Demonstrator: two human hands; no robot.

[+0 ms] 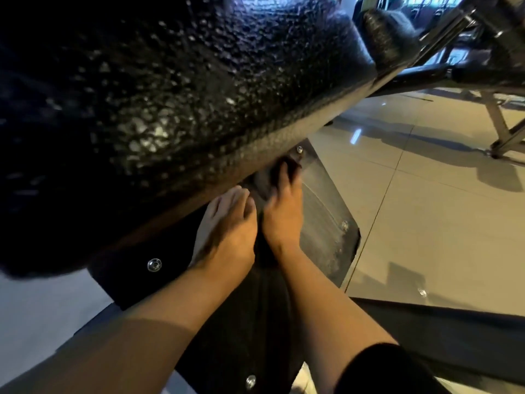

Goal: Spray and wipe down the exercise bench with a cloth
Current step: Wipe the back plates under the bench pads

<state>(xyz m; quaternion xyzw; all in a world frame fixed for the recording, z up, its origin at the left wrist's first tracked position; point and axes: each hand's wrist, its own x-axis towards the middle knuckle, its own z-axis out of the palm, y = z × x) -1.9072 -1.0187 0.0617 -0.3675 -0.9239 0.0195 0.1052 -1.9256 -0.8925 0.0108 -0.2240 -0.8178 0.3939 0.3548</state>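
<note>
The black padded exercise bench (pixel 176 103) fills the upper left, its textured surface speckled with wet droplets. Both my hands reach under its lower edge, onto the black metal frame plate (pixel 326 211) with bolts. My left hand (pixel 227 226) lies with its fingers straight, tips at the pad's underside. My right hand (pixel 284 206) is right beside it, blurred, its fingertips in shadow under the pad. A greyish patch (pixel 261 182) shows between the two hands; I cannot tell whether it is a cloth. No spray bottle is in view.
Glossy beige floor tiles (pixel 426 194) spread to the right. Another machine's metal legs (pixel 502 132) and dark roller pads (pixel 383 29) stand at the upper right. A dark frame beam (pixel 454 336) runs along the lower right.
</note>
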